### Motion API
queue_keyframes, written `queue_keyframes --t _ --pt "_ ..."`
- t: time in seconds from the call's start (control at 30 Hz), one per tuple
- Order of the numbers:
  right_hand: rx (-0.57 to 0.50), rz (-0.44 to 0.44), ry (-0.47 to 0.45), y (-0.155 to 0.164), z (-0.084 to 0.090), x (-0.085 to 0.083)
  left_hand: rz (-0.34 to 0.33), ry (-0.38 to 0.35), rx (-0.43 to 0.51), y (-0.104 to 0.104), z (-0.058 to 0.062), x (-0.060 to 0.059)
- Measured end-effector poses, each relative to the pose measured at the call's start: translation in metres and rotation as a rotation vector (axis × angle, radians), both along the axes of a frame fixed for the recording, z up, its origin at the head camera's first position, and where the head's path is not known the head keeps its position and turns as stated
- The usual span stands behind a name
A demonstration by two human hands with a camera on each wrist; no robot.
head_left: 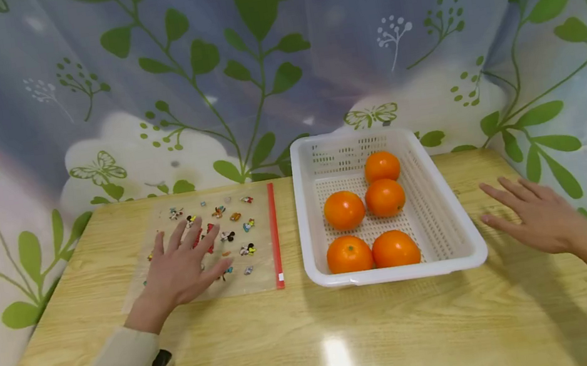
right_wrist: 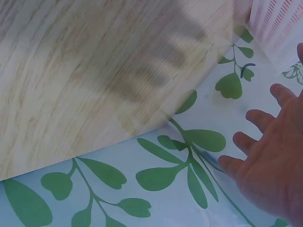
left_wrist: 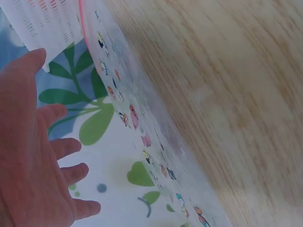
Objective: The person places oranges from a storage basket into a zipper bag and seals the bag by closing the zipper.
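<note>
Presently the left hand [head_left: 183, 269] is lying flat, fingers spread, on the clear zip bag [head_left: 248, 240], pinning it to the table [head_left: 317, 344]. Well apart, the right hand [head_left: 531, 214] is hovering open beside the white basket [head_left: 448, 210] of five oranges [head_left: 383, 197], holding nothing.

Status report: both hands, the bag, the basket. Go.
Left hand open, flat over the clear printed bag. Right hand open, above the table right of the white basket. Five oranges in basket. Nothing blocking.
</note>
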State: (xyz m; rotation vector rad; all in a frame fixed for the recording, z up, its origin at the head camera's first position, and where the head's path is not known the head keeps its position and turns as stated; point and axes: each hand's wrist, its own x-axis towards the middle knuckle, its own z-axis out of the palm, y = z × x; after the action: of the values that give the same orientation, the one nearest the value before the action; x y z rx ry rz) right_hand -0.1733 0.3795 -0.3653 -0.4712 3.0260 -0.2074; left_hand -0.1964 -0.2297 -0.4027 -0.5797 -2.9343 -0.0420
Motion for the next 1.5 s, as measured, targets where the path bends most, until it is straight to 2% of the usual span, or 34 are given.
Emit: queue_keyframes --t 0.3,0.73,0.97,1.17,1.5 --pt "0.01 -0.004 0.014 0.0 0.005 -0.002 -0.004 -0.027 -0.027 0.004 0.001 -0.005" --pt "0.042 0.005 0.071 -0.007 0.027 -0.01 -0.01 -0.046 -0.005 0.011 0.007 -0.011" --pt "0.068 0.034 0.086 -0.024 0.042 -0.012 -0.037 -0.05 -0.035 0.019 0.018 -0.018" --pt "0.09 0.069 0.1 -0.045 0.053 -0.02 -0.062 -0.016 -0.041 0.027 0.025 -0.024" --pt "0.086 0.096 0.08 -0.07 0.065 -0.029 -0.084 -0.054 -0.045 0.041 0.033 -0.028"
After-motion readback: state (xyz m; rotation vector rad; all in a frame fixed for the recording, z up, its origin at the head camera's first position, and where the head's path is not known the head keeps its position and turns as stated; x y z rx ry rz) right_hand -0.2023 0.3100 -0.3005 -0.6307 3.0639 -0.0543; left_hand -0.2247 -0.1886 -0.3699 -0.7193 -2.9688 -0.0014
